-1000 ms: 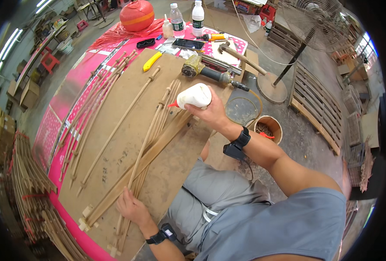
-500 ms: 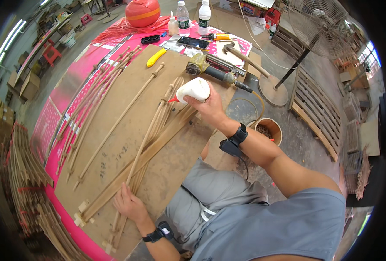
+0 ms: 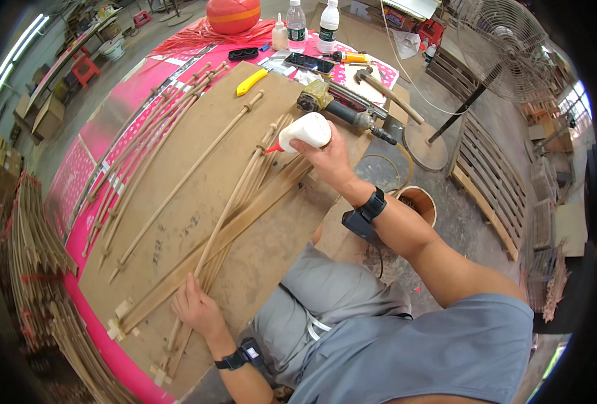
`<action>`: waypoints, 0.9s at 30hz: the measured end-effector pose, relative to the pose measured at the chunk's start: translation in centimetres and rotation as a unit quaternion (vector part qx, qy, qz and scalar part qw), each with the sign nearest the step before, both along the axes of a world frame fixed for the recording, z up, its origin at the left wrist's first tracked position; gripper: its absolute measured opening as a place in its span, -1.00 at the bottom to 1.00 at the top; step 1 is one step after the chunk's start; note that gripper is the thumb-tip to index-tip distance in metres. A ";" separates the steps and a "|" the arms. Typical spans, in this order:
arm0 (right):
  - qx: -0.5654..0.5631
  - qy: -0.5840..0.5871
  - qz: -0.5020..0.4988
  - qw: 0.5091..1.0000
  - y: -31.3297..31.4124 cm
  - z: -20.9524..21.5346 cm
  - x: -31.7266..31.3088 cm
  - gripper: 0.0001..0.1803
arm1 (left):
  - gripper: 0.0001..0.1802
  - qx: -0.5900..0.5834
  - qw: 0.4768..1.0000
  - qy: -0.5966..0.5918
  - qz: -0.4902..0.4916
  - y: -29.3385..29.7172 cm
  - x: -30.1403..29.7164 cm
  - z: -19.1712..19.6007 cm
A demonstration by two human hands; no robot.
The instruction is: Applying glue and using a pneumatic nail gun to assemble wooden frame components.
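My right hand (image 3: 332, 161) is closed around a white squeeze bottle (image 3: 306, 132) with a red nozzle. The bottle is tilted, its tip pointing left and down at the collar near the upper end of a thin wooden rod (image 3: 228, 214). Whether tip and wood touch, I cannot tell. Lower down, my left hand (image 3: 199, 311) grips that same rod between thumb and fingers. Beneath it lie several similar rods and a flat wooden strip (image 3: 197, 259), all on a brown board (image 3: 157, 222). One separate rod (image 3: 187, 182) with collars lies to the left.
More rods (image 3: 151, 138) rest at the board's left. At the far side are a yellow-handled cutter (image 3: 251, 82), an air grinder (image 3: 342, 111), a hammer (image 3: 386, 91), a phone (image 3: 310, 63) and bottles (image 3: 328, 27). A fan (image 3: 497, 54), pallet (image 3: 490, 185) and bucket (image 3: 429, 203) stand right.
The whole view has shifted slightly. The bottle's red tip has come a little closer to the rod's collar. My left hand keeps its grip on the rod.
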State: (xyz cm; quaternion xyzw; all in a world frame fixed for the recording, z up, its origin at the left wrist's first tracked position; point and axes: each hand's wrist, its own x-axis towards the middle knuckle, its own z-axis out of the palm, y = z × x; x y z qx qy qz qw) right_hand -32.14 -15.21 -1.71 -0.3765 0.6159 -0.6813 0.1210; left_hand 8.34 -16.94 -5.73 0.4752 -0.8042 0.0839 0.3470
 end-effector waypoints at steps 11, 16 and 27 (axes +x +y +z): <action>-0.014 -0.031 -0.002 0.999 -0.9 -1.4 -0.8 -0.39 | -0.74 0.016 1.000 -0.009 0.009 0.1 0.3 -0.1; -0.013 -0.035 -0.003 0.999 -1.1 -1.7 -1.0 -0.40 | -0.73 0.025 1.000 -0.003 0.004 0.2 0.3 -0.1; -0.013 -0.022 0.003 1.000 -0.9 -0.9 -0.9 -0.41 | -0.76 0.032 0.999 0.012 0.001 0.4 0.0 0.3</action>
